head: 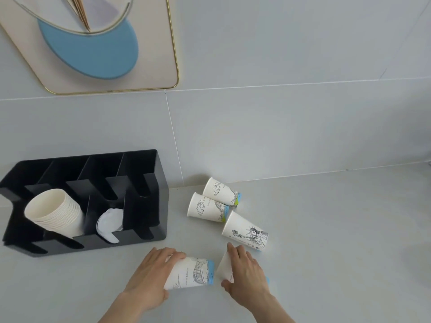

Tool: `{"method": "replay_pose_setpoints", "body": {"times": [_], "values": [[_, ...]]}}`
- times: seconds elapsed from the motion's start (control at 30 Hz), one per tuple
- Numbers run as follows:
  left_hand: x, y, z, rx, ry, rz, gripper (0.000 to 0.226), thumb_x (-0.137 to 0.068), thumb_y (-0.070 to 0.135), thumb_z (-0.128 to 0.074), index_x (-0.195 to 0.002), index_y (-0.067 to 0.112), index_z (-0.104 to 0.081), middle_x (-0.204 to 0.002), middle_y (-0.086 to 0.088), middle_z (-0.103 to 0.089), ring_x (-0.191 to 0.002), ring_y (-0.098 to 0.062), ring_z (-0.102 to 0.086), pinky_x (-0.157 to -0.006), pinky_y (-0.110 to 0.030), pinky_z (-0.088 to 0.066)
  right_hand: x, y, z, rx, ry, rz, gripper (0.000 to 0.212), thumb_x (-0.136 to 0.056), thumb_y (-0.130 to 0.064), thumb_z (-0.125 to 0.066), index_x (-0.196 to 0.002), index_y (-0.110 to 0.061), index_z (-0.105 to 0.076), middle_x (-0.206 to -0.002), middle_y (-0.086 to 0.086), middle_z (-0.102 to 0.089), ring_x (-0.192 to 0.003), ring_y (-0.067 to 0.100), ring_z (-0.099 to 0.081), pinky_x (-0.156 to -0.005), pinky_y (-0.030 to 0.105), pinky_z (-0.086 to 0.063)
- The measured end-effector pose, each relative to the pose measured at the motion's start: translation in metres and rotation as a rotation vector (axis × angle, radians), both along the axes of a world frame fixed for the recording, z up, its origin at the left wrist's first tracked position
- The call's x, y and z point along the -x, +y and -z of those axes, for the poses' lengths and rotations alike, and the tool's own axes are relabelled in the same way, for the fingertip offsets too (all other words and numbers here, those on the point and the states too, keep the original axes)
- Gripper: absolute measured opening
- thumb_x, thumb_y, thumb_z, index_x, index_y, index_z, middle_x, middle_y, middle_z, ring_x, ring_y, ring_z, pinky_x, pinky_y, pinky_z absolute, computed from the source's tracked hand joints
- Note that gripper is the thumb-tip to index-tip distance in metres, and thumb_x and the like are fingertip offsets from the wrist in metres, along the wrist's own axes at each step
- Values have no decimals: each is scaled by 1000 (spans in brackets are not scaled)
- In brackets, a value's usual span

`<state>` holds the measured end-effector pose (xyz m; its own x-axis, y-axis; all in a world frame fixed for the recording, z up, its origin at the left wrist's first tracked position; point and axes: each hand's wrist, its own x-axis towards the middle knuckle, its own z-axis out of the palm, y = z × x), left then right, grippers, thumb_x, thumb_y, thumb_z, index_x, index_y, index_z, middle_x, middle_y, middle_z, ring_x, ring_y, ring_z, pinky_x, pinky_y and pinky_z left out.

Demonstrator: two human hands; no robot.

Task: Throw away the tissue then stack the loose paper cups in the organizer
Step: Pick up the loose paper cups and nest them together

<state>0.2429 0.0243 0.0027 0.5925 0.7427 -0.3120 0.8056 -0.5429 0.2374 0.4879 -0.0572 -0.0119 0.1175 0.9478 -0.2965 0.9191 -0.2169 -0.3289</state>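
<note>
My left hand point(152, 275) grips a printed paper cup point(193, 272) lying on its side on the white counter, its blue base pointing right. Just to the right, my right hand point(247, 273) closes over another lying cup point(225, 266), mostly hidden under the palm. Three more printed cups lie on their sides behind: one point(246, 233) just beyond my right hand, and two side by side, one point(206, 207) in front of the other point(221, 191). The black organizer point(149, 206) stands at left. No tissue is visible.
The organizer holds a stack of plain cream cups point(54, 213) in its front left slot and white lids point(109, 223) in the slot beside it. A tiled wall rises behind the counter, with a gold-rimmed mirror point(172, 54) at upper left.
</note>
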Motion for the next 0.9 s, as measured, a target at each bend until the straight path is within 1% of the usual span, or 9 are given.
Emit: {"method": "replay_pose_setpoints", "body": {"times": [0.03,0.1,0.23,0.37,0.47,0.6,0.73,0.8,0.9], "values": [[1,-3,4,3,22,-17,95,-73,20,-77,-149,41,-24,-147,13,-30,-138,-18,-30,-124,-32,-10,0,-1,1,-3,1,0,88,-88,-39,-69,-157,-17,-19,-141,1,-43,-127,26,-48,-102,34,-43],[2,-8,10,13,31,-33,94,-73,16,-74,-147,44,-24,-143,12,-32,-132,-22,-34,-122,-33,-22,0,-2,1,-13,9,2,87,-88,-39,-70,-156,-18,-20,-141,1,-43,-126,26,-48,-102,34,-43],[4,-6,0,118,-53,-142,87,-69,22,-74,-140,47,-30,-128,14,-32,-113,-15,-46,-94,-26,-46,-2,-3,7,-58,21,12,90,-84,-40,-71,-156,-19,-22,-144,-1,-42,-131,24,-47,-109,31,-39],[0,0,-27,86,-132,-195,93,-61,35,-76,-138,37,-25,-129,15,-38,-122,-13,-41,-98,-29,-46,0,-5,12,-103,8,25,89,-80,-43,-67,-156,-18,-27,-144,-2,-44,-133,24,-44,-112,30,-35],[-7,0,-48,-7,-135,-185,79,-59,40,-74,-127,34,-33,-119,15,-40,-109,-13,-39,-93,-28,-42,0,-4,9,-145,27,58,90,-76,-46,-67,-154,-16,-32,-136,-2,-49,-128,25,-46,-108,30,-39],[-8,-9,-49,-63,-222,-164,86,-63,50,-68,-141,39,-34,-132,14,-35,-120,-13,-34,-104,-26,-35,-6,-4,-10,-241,236,115,100,-72,-45,-71,-157,-18,-27,-131,-5,-49,-124,21,-46,-102,29,-42],[-10,-28,-32,-15,-345,-183,99,-68,54,-68,-153,38,-18,-139,17,-30,-130,-11,-31,-111,-26,-28,-7,-2,-56,-413,535,208,101,-66,-47,-74,-156,-29,-31,-127,-13,-52,-115,8,-53,-97,32,-49],[-10,-37,-22,54,-440,-251,104,-67,54,-72,-152,42,-13,-139,20,-28,-127,-8,-40,-108,-26,-35,-2,-1,-84,-499,666,212,96,-67,-42,-78,-153,-29,-36,-132,-16,-54,-122,9,-56,-96,29,-50],[-11,-47,-16,102,-546,-308,112,-66,48,-80,-151,48,-7,-138,26,-28,-115,-5,-53,-92,-24,-49,11,-1,-116,-582,826,140,86,-69,-29,-82,-145,-24,-44,-136,-12,-58,-127,19,-59,-98,34,-53]]}}
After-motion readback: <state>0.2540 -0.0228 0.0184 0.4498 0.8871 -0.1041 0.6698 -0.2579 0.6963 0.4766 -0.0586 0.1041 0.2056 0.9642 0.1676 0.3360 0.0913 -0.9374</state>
